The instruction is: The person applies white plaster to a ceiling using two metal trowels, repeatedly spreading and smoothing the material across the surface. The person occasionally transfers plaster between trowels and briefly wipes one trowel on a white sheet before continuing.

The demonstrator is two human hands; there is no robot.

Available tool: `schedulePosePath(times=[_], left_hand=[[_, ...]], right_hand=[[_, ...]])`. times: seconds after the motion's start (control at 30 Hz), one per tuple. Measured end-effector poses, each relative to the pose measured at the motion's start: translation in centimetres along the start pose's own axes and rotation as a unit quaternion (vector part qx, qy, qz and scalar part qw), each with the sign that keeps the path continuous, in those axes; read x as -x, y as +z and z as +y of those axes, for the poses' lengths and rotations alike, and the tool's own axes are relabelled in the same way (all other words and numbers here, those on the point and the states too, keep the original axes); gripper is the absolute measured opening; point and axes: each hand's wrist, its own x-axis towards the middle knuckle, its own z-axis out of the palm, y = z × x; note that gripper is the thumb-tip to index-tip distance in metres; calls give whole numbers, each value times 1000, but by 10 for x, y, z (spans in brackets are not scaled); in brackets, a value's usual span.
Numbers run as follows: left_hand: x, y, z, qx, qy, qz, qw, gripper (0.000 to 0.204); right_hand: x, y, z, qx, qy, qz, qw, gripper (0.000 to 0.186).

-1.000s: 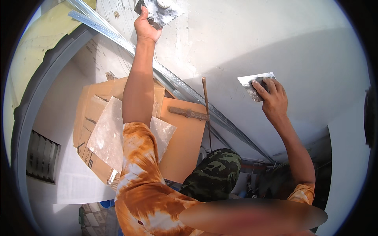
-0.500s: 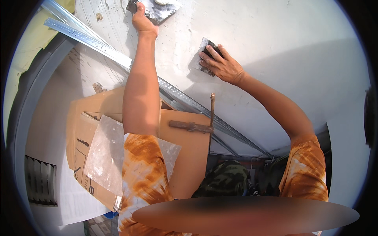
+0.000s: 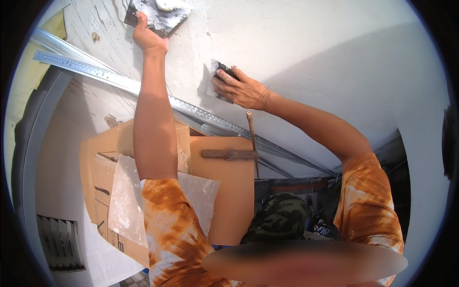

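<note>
My left hand (image 3: 149, 37) grips a dark flat plate (image 3: 172, 21) near the top, with white paste heaped on it. My right hand (image 3: 240, 87) presses a flat square scraper (image 3: 214, 67) against the white wall (image 3: 267, 48), its fingers spread over the blade and holding it. The scraper is smeared white and dark. Streaks and patches mark the wall around both tools.
Long perforated metal channels (image 3: 88, 68) lean diagonally below my hands. Under them are cardboard sheets (image 3: 92, 172), a dusty board (image 3: 125, 210), an orange panel (image 3: 222, 191), a hammer-like wooden piece (image 3: 220, 154) and an upright stick (image 3: 250, 126). A louvred vent (image 3: 57, 239) shows lower left.
My right hand has moved up and leftward with the scraper, now turned more upright on the wall. My left hand and plate sit farther left in view, as the whole view has shifted.
</note>
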Motion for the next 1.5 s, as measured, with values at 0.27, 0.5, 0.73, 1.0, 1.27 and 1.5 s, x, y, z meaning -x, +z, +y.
schedulePosePath(times=[0.27,0.5,0.73,1.0,1.27,1.5], left_hand=[[3,6,0,-11,47,-20,999,56],[8,8,0,13,30,-42,999,56],[4,3,0,-9,39,-17,999,54],[13,9,4,-44,56,-33,997,58],[19,12,2,-53,41,0,998,58],[10,6,-1,-33,56,4,998,58]], right_hand=[[122,23,25,-12,170,-1,985,46],[305,8,41,32,311,17,950,53],[187,5,-13,-45,262,80,961,40],[24,20,-24,23,59,-11,998,32],[288,30,32,51,245,54,967,38],[413,17,5,23,422,-32,906,42]])
